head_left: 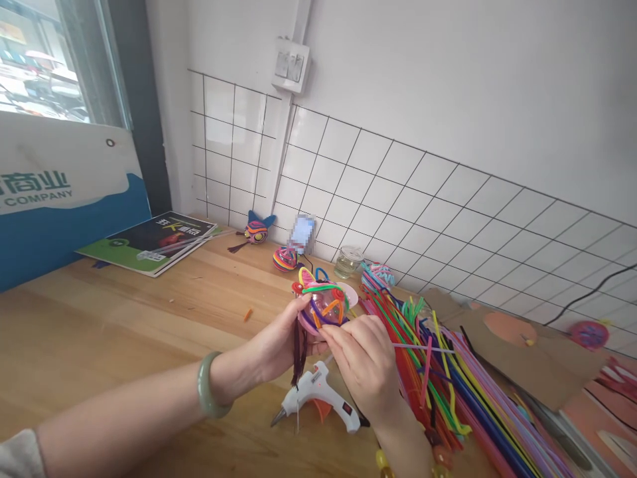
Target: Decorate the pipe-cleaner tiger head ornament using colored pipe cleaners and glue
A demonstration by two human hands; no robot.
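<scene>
My left hand [279, 338] is closed around a clear round ornament [326, 305] wrapped with colourful pipe cleaners, among them green, purple and orange ones. Red coils sit on its upper part, and a dark tassel [299, 352] hangs below. Against the ornament's lower edge, my right hand [365, 355] pinches a lilac pipe cleaner [423, 346], whose long end sticks out to the right behind the hand. The fingertips hide exactly where it meets the ornament. Below both hands, a white hot glue gun [318, 392] lies on the table, nozzle toward the left.
Many pipe cleaners [478, 392] lie in a long heap on the right, beside cardboard [522, 352]. Along the wall stand a blue-eared ornament [256, 229], a striped ball [285, 259], a phone [302, 232] and a glass jar [348, 262]. A booklet [154, 242] lies at left.
</scene>
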